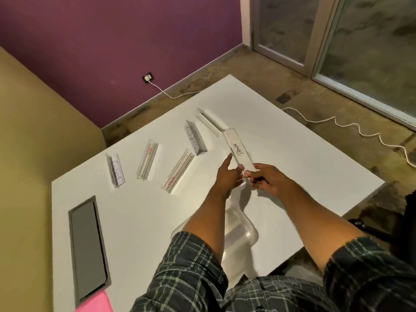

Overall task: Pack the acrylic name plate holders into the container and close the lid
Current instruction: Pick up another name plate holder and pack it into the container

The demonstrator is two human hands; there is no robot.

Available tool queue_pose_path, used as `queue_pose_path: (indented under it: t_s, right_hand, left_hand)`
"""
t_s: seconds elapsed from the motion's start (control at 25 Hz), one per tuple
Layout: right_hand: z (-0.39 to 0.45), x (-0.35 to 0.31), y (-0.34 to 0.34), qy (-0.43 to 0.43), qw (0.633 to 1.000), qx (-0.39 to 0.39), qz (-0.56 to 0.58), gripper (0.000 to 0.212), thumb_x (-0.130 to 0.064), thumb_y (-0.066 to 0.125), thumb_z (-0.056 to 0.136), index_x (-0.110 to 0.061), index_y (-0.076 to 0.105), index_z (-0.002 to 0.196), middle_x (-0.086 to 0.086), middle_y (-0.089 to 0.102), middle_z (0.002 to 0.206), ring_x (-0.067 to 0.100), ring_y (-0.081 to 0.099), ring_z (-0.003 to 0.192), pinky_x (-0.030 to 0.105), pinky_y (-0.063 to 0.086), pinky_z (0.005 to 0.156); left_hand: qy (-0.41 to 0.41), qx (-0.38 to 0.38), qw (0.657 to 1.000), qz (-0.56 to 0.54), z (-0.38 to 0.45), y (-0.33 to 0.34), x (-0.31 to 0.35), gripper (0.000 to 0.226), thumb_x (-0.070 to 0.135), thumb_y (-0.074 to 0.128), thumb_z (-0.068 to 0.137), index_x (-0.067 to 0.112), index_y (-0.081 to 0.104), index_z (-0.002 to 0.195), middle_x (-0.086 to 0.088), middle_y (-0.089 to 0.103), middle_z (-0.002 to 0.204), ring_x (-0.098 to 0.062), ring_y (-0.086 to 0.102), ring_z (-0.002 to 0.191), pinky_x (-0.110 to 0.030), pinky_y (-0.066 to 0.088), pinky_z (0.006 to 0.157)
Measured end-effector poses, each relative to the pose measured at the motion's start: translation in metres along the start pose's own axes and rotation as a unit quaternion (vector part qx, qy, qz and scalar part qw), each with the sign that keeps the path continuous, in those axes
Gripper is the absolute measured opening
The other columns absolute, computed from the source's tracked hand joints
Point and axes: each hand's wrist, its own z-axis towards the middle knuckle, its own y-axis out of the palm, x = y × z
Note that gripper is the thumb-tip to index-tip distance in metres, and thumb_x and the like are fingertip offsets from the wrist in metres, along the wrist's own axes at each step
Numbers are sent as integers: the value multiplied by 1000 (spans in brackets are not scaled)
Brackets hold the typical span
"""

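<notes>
Person at the white table [292, 158], both hands out over it. Right hand [269, 179] is pinched shut on the near end of the "PANDA" holder [239, 149], thumb & fingers clamped on the short edge. Left hand [228, 174] is loosely open, index finger stretched fwd, fingertips touching the holder's left long edge near that same end – steadying, not gripping, as far as I can tell.

The holder is lifted off the table, just beyond the clear container [238, 226], which sits under the forearms & is partly hidden by them. Its long axis runs away from the person, far end tilted a bit to the left, label face up, writing running along the length.

Five more holders lie on the table beyond and left of the container: one [208, 121] near the PANDA far end, then [195, 138], [177, 171], [147, 162], [115, 170].

To do this step well, imo: bring the holder back toward the container w/ its long axis lined up to the container's long side, keep it flat, support both ends so the acrylic doesn't twist, lay it in low rather than drop it. Stack tight, leave room for the rest.
</notes>
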Motion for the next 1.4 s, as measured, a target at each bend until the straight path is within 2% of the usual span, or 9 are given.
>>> queue_pose_path:
  t_s: [0.12,0.24,0.36,0.48,0.6,0.92,1.08,1.24,1.4]
  right_hand:
    - [-4,2,27,-18,983,-65,-169,41,-8,82,79,-1,70,117,13,74,87,18,67,68,27,56,64]
    - [-8,-9,44,-70,949,-59,-301,47,-31,90,67,-9,75,105,12,77,89,20,72,75,35,56,76]
    - [0,-21,46,-181,922,17,-342,53,-35,95,58,-12,70,98,5,67,75,9,64,57,26,54,58]
    - [8,-28,45,-297,843,23,-447,66,-45,97,52,-33,64,107,-7,58,88,0,55,60,15,51,58]
    - [10,-33,54,-330,728,-100,-593,86,-63,91,49,-50,56,127,-18,58,116,5,60,95,32,54,86]
    - [-2,2,91,-261,430,-303,-810,79,-71,80,57,-44,61,129,-20,64,120,8,53,114,35,42,101]
    - [-12,33,92,-274,360,-355,-818,76,-73,72,57,-39,64,124,-17,70,108,9,63,96,31,47,87]
    - [-15,52,82,-277,322,-366,-828,74,-66,70,68,-33,59,132,-10,69,118,17,64,105,34,49,88]
    - [-12,70,77,-272,251,-353,-859,69,-61,68,78,-28,51,136,-3,66,123,23,62,112,38,48,92]
  left_hand:
    - [-2,2,1000,27,-18,-41,5,66,4,62,91,40,46,144,-2,75,104,-17,70,76,-30,60,69]
    - [-18,7,997,81,-35,-86,12,68,-6,54,86,36,55,139,-4,75,102,-19,66,79,-41,56,90]
    - [-56,-5,989,138,-57,-125,15,65,-10,46,86,32,62,133,-3,73,92,-14,62,68,-36,54,83]
    - [-97,-44,973,206,-79,-156,9,52,-7,50,89,25,66,127,-1,75,88,-13,62,69,-34,55,82]
    - [-132,-77,949,274,-98,-175,-4,45,-7,53,88,12,66,127,-7,73,92,-18,63,79,-38,54,91]
    - [-164,-157,900,371,-113,-173,-29,44,-9,59,89,8,66,129,-10,68,108,-11,63,80,-28,53,82]
    - [-186,-187,893,365,-112,-172,-38,45,-9,63,89,6,64,130,-11,67,108,-9,62,75,-27,53,75]
    - [-203,-187,886,373,-110,-165,-54,46,-4,74,83,6,66,127,-13,69,107,-18,62,86,-38,52,95]
    - [-162,-199,829,496,-103,-151,-77,44,10,81,79,10,69,122,-4,66,98,-18,57,84,-30,50,74]
